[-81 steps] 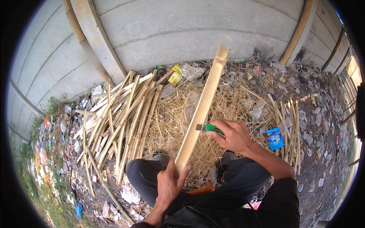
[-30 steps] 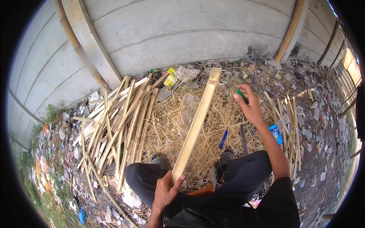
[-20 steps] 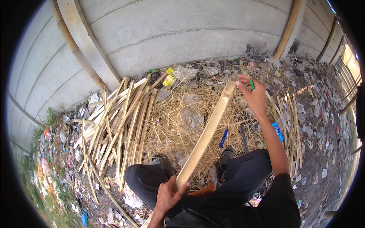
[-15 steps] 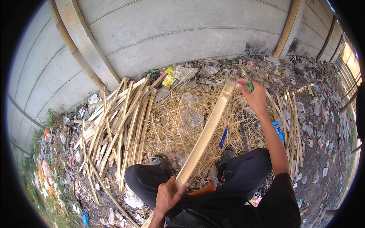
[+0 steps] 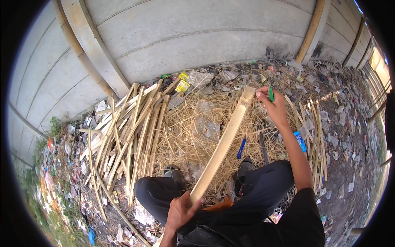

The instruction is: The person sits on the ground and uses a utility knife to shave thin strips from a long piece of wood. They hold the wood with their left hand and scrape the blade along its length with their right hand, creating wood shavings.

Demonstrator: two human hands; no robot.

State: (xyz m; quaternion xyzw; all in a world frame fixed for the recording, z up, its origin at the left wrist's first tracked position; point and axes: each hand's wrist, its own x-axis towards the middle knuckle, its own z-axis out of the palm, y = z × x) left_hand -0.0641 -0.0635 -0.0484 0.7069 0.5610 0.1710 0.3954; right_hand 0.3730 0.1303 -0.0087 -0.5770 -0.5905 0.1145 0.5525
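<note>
A long pale bamboo slat (image 5: pixel 224 144) runs from my lap up toward the wall. My left hand (image 5: pixel 181 212) grips its near end, just above my dark trousers. My right hand (image 5: pixel 273 105) is stretched out to the slat's far end and pinches a small green pen-like marker (image 5: pixel 270 93) beside the tip. A blue-handled tool (image 5: pixel 241 148) lies in the straw right of the slat, near my right foot.
A heap of split bamboo strips (image 5: pixel 127 136) lies to the left, a smaller bundle (image 5: pixel 312 127) to the right. Dry straw shavings (image 5: pixel 193 123) cover the ground ahead. A grey concrete panel wall (image 5: pixel 197 37) stands behind, with litter along its base.
My right hand has gone from the slat's middle out to its far end with the green marker. The slat has tilted a little to the right.
</note>
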